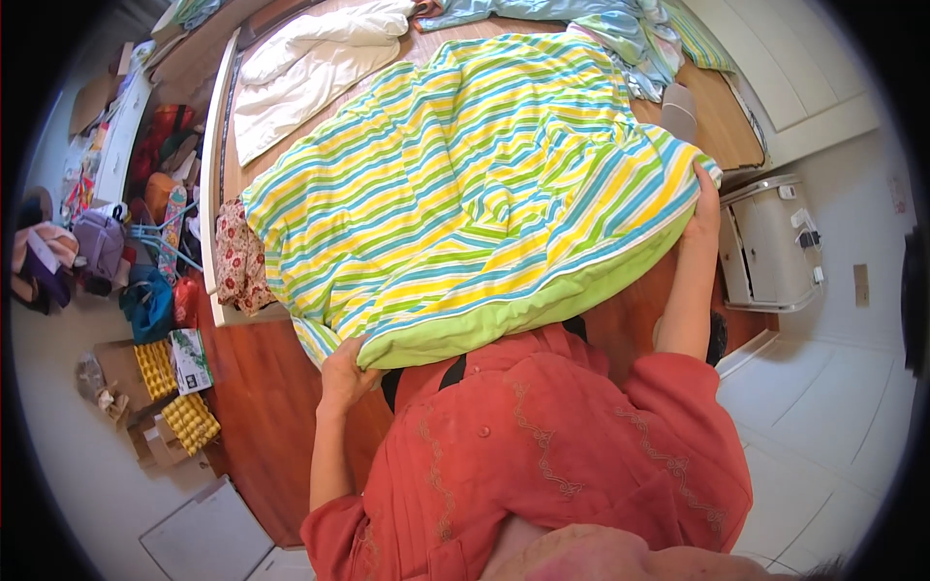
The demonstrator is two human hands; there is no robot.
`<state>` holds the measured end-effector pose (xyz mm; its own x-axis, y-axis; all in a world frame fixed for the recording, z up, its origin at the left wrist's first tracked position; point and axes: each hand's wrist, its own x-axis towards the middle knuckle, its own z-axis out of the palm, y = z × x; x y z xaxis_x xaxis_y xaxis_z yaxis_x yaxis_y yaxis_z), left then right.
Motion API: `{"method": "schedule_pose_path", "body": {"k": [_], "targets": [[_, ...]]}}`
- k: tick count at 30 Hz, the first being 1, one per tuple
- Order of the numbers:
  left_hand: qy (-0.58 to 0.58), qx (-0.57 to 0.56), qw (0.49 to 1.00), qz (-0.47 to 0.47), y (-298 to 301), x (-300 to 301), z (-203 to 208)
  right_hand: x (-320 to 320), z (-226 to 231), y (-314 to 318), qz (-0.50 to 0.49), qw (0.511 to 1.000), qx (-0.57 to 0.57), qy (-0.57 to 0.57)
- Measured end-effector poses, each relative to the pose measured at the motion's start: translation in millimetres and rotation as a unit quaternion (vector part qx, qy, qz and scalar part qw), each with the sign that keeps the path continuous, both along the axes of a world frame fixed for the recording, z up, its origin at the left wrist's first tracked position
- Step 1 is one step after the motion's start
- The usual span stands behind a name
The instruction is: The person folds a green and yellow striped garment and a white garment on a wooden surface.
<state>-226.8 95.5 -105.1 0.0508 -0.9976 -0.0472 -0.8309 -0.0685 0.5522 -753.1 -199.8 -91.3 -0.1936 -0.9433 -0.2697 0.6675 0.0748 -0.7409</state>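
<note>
A striped duvet cover point(426, 184) in yellow, green, teal and white spreads over the bed, its plain green underside showing along the near edge. My left hand point(346, 376) is closed on the near left corner of this cover. At the near right corner, my right hand point(704, 208) grips the fabric, its fingers partly hidden by the cloth. Between the two hands the edge hangs in front of my body. Folds and small bunches run across the middle and right of the cloth.
A white quilt point(315, 73) lies at the far left of the bed, blue bedding point(542, 12) at the far side. Red flowered cloth point(242, 257) hangs by the left bed edge. A beige cabinet point(775, 247) stands right; bags, boxes and yellow egg trays point(191, 422) crowd the left.
</note>
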Motion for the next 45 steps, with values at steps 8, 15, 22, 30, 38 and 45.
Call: {"method": "schedule_pose_path", "body": {"k": [8, 15, 22, 30, 38, 45], "targets": [[-0.008, -0.254, 0.96, 0.12, -21.1, 33.6, 67.9, -49.3, 96.6, 5.5, -0.189, 0.916, -0.162, 0.314], [-0.094, -0.067, 0.993, 0.008, -14.7, 13.3, 64.5, -48.3, 95.3, 35.0, -0.218, 0.942, -0.107, 0.233], [0.018, 0.14, 0.981, -0.133, -5.4, 40.1, 82.0, -75.0, 68.4, -66.1, -0.128, 0.953, -0.032, 0.272], [0.179, 0.085, 0.971, -0.136, -70.0, -17.2, 36.9, 50.1, 123.9, -83.9, -0.107, 0.958, -0.114, 0.241], [0.328, 0.086, 0.94, 0.02, -100.5, 39.0, -58.6, 96.9, 15.1, -92.5, 0.067, 0.471, 0.011, 0.88], [0.116, 0.043, 0.879, 0.461, -80.6, 215.1, -157.4, 248.1, -54.3, 60.3, 0.331, 0.578, -0.317, 0.675]]}}
